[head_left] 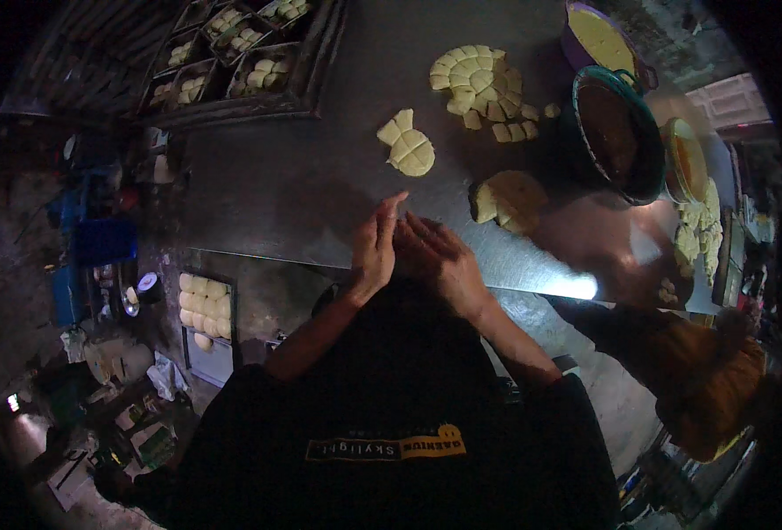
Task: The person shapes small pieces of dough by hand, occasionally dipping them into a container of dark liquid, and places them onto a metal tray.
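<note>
My left hand (375, 240) and my right hand (440, 258) meet over the metal worktable's near edge, their fingers fairly straight and angled toward each other. Both look open; I cannot make out anything between the palms. Just beyond them lies a small scored piece of pale dough (410, 152). Farther back is a larger round of dough (469, 78) cut into several pieces, with loose pieces beside it. To the right of my hands lies a flattened, duller dough piece (510, 199) on the metal worktable (276, 185).
Crates of dough buns (260, 72) fill the back left. A teal tub (610, 132), purple tub (599, 40), yellowish container (685, 159) and dough heap (700, 230) line the right. A co-worker (700, 371) stands close at right. A tray of buns (205, 309) sits below, left.
</note>
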Available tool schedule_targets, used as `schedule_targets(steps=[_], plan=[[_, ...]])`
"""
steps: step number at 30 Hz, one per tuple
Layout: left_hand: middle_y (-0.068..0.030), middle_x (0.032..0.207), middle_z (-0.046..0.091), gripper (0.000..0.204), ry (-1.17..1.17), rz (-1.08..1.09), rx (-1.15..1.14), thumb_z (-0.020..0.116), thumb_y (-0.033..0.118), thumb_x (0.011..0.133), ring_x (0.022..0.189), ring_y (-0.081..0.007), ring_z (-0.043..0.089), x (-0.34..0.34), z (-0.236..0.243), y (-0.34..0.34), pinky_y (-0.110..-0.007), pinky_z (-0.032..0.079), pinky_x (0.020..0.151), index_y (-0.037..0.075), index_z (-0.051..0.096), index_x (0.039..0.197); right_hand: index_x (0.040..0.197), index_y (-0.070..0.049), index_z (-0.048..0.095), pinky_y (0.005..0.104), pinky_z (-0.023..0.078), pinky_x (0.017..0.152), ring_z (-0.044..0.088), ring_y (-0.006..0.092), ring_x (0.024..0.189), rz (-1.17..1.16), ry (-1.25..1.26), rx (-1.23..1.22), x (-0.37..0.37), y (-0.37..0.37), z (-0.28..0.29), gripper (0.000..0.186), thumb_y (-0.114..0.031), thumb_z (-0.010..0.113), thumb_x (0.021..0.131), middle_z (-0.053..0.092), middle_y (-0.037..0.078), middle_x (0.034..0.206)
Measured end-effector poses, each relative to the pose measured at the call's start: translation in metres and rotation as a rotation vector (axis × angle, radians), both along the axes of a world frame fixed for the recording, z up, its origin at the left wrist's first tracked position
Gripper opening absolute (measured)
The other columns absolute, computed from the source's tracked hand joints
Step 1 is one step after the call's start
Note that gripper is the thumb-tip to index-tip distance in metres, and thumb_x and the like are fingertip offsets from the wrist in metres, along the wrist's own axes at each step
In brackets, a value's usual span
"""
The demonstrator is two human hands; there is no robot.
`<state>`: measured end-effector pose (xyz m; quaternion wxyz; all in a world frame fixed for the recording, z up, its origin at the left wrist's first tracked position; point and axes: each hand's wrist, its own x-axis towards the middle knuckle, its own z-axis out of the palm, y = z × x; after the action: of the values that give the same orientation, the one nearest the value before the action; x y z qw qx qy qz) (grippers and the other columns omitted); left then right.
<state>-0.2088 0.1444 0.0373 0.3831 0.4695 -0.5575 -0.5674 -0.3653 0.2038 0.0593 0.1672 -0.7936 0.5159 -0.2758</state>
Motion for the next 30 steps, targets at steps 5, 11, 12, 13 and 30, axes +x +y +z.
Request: schedule_targets(steps=[5,11,12,13,30], plan=[[-0.0110,0.108,0.066,0.047,-0.079,-0.205,0.046,0.043,0.032,0.107,0.096,-0.0151,0.062,0.034,0.029,-0.021,-0.030,0.049,0.087,0.008,0.039,0.146,0.122,-0.007,0.066,0.0375,0.054,0.089,0.063,0.0288,0.111,-0.219,-0.390,0.281,0.011,-0.022,0.020,0.045,-0.002,0.072,0.077,0.064,0.010,0.127],[-0.0103,0.098,0.067,0.043,-0.070,-0.018,0.004,0.053,0.026,0.104,0.095,-0.0173,0.067,0.088,0.011,-0.061,-0.031,0.053,0.082,0.007,0.043,0.142,0.119,-0.008,0.064,0.0421,0.051,0.090,0.063,0.0360,0.103,-0.088,-0.160,-0.008,0.018,-0.023,-0.056,0.041,-0.006,0.072,0.078,0.064,0.014,0.121],[-0.0102,0.098,0.067,0.042,-0.063,-0.024,-0.050,0.055,0.024,0.103,0.095,-0.0179,0.068,0.089,0.009,-0.065,-0.031,0.053,0.081,0.006,0.045,0.140,0.118,-0.007,0.064,0.0433,0.051,0.091,0.063,0.0378,0.103,-0.110,-0.164,0.007,0.011,-0.027,-0.071,0.040,-0.008,0.071,0.079,0.064,0.014,0.121],[-0.0110,0.098,0.067,0.040,-0.055,-0.037,-0.082,0.056,0.022,0.102,0.093,-0.0184,0.068,0.087,0.004,-0.067,-0.031,0.054,0.079,0.005,0.047,0.138,0.117,-0.007,0.064,0.0436,0.051,0.091,0.062,0.0391,0.103,-0.203,-0.256,0.061,0.001,-0.035,-0.085,0.039,-0.009,0.071,0.079,0.064,0.015,0.120],[-0.0129,0.124,0.063,0.053,-0.339,-0.260,-0.481,0.051,-0.013,0.080,0.115,-0.0332,0.060,-0.027,-0.087,-0.130,-0.039,0.048,0.099,0.010,0.059,0.128,0.112,-0.009,0.063,0.0474,0.052,0.075,0.064,0.0405,0.092,-0.330,-0.018,0.000,-0.017,-0.131,-0.108,0.030,-0.014,0.063,0.083,0.067,0.019,0.095]])
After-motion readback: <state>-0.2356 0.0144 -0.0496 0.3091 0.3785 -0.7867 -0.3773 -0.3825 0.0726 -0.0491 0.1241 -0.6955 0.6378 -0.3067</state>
